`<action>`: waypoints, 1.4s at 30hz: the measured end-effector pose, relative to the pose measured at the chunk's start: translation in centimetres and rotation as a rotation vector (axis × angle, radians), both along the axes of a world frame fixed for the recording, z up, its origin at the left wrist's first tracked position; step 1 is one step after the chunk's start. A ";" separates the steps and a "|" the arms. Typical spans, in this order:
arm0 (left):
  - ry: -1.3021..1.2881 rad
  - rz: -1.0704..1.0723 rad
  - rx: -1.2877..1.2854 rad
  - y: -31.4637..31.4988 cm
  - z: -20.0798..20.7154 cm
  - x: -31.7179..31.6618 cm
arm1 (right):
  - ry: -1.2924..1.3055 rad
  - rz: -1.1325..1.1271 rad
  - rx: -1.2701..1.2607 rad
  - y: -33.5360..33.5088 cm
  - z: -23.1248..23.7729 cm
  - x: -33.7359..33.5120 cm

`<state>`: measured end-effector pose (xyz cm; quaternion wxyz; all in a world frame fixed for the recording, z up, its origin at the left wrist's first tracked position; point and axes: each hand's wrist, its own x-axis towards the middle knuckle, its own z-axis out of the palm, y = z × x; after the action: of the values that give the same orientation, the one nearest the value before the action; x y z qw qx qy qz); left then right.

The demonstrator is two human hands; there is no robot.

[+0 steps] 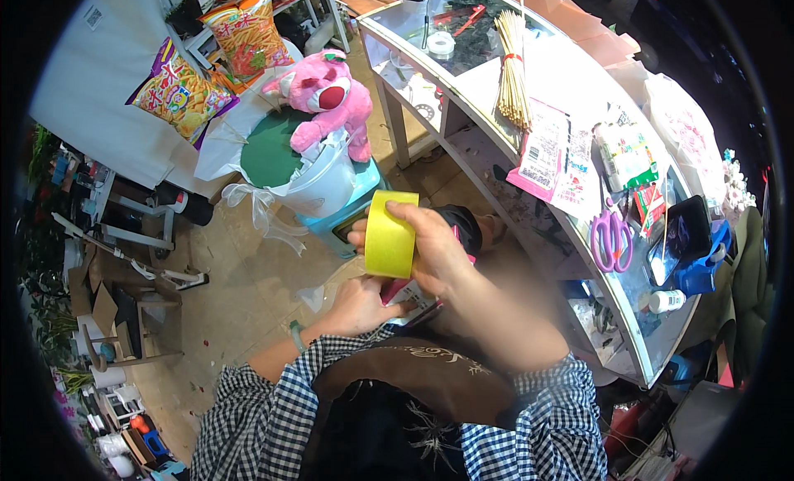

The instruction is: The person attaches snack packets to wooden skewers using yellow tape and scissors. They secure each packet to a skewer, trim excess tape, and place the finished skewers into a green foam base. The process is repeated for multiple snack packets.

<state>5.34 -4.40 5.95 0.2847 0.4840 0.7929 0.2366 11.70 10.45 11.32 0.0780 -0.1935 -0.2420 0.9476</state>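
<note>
My right hand (pixel 441 248) grips a wide roll of yellow tape (pixel 390 243), with the thumb over its top edge. Just below it my left hand (pixel 357 307) is closed on a pink-and-white package (pixel 399 292), mostly hidden by the hands and the roll. Beyond my hands a white bucket (pixel 324 183) with a ribbon bow stands on a blue stool (pixel 364 187). Green floral foam (pixel 271 150) fills its top. On its right side sits a pink plush bear (pixel 339 100). Two snack bags, one yellow and purple (pixel 178 92), one orange (pixel 246 34), stand up behind the foam.
A curved glass counter (pixel 488 121) runs along my right. On it lie a bundle of thin sticks (pixel 513 76), a pink package (pixel 542 150), purple scissors (pixel 612 239), a phone (pixel 680 237) and a small white bottle (pixel 667 301). A wooden chair (pixel 136 320) stands on the left.
</note>
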 end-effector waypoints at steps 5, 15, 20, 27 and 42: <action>-0.056 0.104 -0.111 0.1 -0.2 -0.2 | 0.031 0.196 0.155 -2.7 0.0 2.6; -0.036 -0.059 0.027 0.4 -2.0 -1.9 | 0.150 0.559 0.513 -3.5 -3.3 4.6; 0.009 -0.143 0.059 2.5 -2.8 -1.4 | 0.311 0.241 1.089 -3.2 -5.2 4.7; 0.022 -0.208 0.049 3.4 -3.4 -0.6 | 0.306 0.382 0.333 -2.5 -5.1 6.1; 0.211 -0.313 0.234 2.5 -3.0 -1.1 | 0.222 0.104 0.612 -2.8 -4.4 5.3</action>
<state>4.24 -1.92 2.98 0.1754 0.6529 0.7006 0.2282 16.98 7.69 6.92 0.1100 -0.0440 -0.5149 0.8490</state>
